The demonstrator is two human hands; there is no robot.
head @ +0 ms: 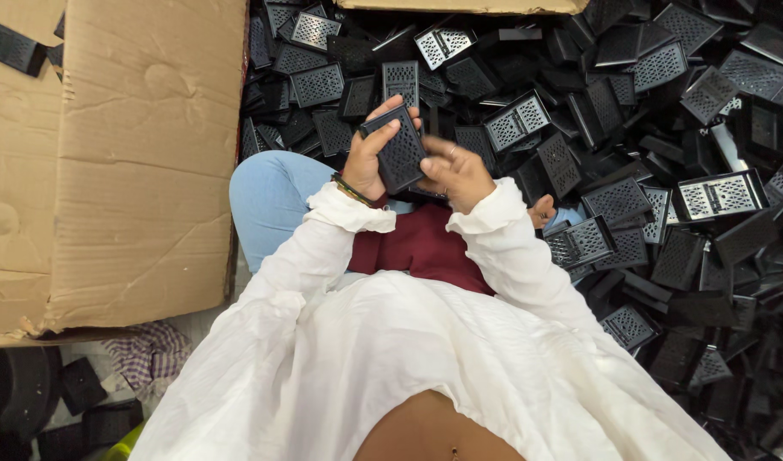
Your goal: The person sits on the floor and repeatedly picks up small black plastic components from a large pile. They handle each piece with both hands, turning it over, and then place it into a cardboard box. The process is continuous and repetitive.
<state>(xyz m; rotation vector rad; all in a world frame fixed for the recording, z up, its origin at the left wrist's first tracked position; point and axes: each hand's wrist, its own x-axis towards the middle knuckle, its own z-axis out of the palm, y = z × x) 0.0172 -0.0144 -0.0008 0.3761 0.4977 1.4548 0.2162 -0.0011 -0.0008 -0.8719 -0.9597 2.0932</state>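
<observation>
While a black perforated plastic cover (400, 152) is held upright over the lap, it is gripped by the left hand (366, 162), thumb laid across its grille face and fingers wrapped behind. The right hand (456, 174) is placed at its lower right edge, fingers half curled, touching but not clasping. A heap of identical black covers (631, 171) lies ahead and to the right; a flattened cardboard sheet (118, 162) lies left. Step judged: inspection or trimming of one piece. Next, a steady turn by the fingertips would be needed.
</observation>
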